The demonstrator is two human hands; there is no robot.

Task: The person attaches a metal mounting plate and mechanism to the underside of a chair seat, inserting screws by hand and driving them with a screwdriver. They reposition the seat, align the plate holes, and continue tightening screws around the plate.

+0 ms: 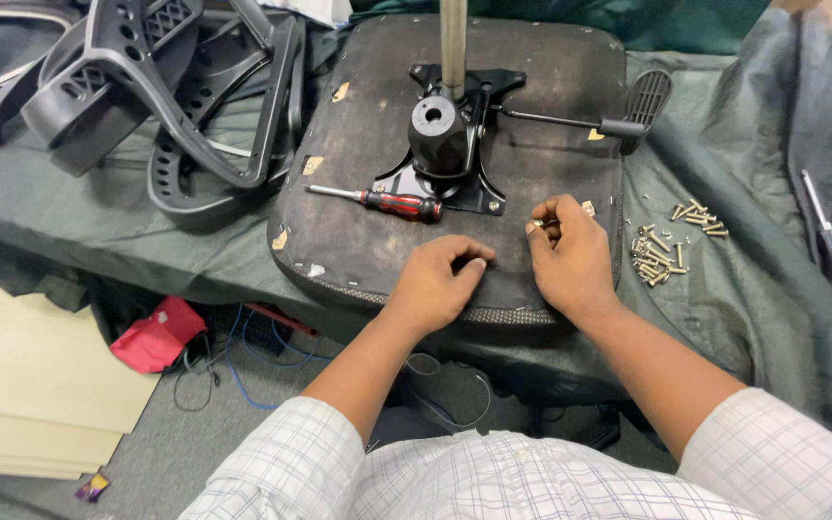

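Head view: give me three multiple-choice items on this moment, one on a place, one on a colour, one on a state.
1. Where does the screwdriver lie?
A. On the upturned chair seat
B. On the floor
C. In the left hand

2. What colour is the screwdriver's handle?
A. Yellow
B. Red and black
C. Blue

3. What is the right hand doing?
A. Lying flat and open
B. Gripping the metal post
C. Pinching a small screw at its fingertips

Answers: 1 A, it rests on the seat beside the black mechanism plate. 2 B, the handle shows red with black. 3 C, the fingers are curled round a small metal piece, while the left hand rests on the seat.
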